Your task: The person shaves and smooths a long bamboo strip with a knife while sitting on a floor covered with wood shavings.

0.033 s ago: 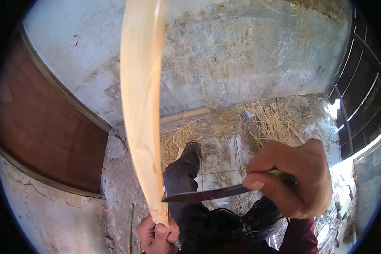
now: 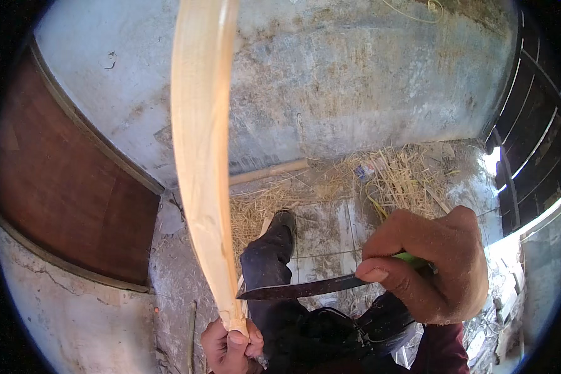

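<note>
A long, pale piece of wood (image 2: 201,156), smooth and slightly curved, rises from the bottom of the view past its top edge. My left hand (image 2: 230,346) grips its narrow lower end, thumb laid on the front. My right hand (image 2: 433,265) is closed round the green handle (image 2: 411,257) of a knife. The dark, narrow blade (image 2: 305,288) points left, and its tip lies at the wood's right edge, just above my left hand. Whether the tip touches the wood I cannot tell. Most of the handle is hidden in my fingers.
Straw-like shavings (image 2: 408,181) lie on the dirty tiled floor along a stained wall (image 2: 355,87). A stick (image 2: 268,171) rests at the wall's foot. My shod foot (image 2: 283,224) is below. A brown door panel (image 2: 75,181) is at left, dark slats (image 2: 530,124) at right.
The upper part of the wood has tilted slightly to the left. The knife and both hands have barely moved.
</note>
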Motion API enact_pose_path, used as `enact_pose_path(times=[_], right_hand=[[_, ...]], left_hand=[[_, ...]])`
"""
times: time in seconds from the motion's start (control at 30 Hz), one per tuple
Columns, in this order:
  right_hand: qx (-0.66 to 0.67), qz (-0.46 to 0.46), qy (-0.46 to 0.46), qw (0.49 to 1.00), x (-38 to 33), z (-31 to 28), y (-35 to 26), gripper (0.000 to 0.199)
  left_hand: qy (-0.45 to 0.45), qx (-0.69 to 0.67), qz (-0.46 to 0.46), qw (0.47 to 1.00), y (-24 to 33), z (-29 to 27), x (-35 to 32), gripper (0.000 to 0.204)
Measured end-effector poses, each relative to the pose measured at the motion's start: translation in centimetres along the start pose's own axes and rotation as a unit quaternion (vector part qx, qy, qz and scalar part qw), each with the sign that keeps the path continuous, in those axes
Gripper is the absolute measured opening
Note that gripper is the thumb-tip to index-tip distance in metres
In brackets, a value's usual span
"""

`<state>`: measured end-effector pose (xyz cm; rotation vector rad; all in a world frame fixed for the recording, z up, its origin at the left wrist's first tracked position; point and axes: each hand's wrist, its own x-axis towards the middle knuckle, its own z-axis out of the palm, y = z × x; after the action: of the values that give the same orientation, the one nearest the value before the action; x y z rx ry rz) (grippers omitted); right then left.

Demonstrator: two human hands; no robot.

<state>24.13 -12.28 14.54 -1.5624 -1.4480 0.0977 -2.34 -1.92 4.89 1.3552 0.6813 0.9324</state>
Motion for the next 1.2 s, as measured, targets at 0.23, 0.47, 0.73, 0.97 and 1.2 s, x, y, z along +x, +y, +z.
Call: enact_pose_path(times=[0.23, 0.47, 0.73, 0.97, 1.2], right_hand=[[-0.002, 0.01, 0.004, 1.0, 0.4, 0.4, 0.1, 0.024], [0.001, 0.022, 0.007, 1.0, 0.3, 0.0, -0.8, 0.025], [-0.027, 0.01, 0.02, 0.999, 0.4, 0.2, -1.2, 0.026], [0.022, -0.021, 0.027, 0.999, 0.3, 0.6, -0.3, 0.025], [-0.018, -0.01, 0.012, 1.0, 0.3, 0.0, -1.2, 0.025]], left_hand=[[-0.009, -0.012, 0.024, 1.0, 0.0, -0.6, 0.2, 0.038], [-0.018, -0.023, 0.02, 0.999, 0.1, -0.9, 0.1, 0.034], [-0.009, -0.022, 0.036, 0.999, 0.2, -0.8, 0.0, 0.033], [-0.018, -0.031, 0.04, 0.999, 0.0, -1.0, -0.1, 0.032], [-0.01, -0.046, 0.034, 0.998, 0.3, -0.5, -0.4, 0.032]])
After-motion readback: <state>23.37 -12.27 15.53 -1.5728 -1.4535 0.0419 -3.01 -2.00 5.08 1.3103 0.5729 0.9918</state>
